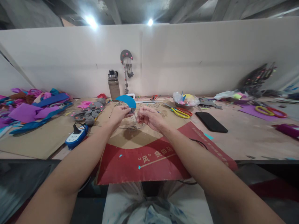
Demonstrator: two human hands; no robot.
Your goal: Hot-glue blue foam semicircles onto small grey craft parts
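Steadying the blue crescent (129, 100) in front of the bottle (114, 87)

The left hand (121, 114) is pinching the crescent by its lower end, nearer the wearer than the bottle and slightly to its right. The right hand (148, 117), farther right of the bottle, is holding its fingers curled; whether they are grasping anything cannot be told. Judgement: good handling is probably depending on a light, firm left pinch, avoiding creases, while the right fingertips are making small movements.
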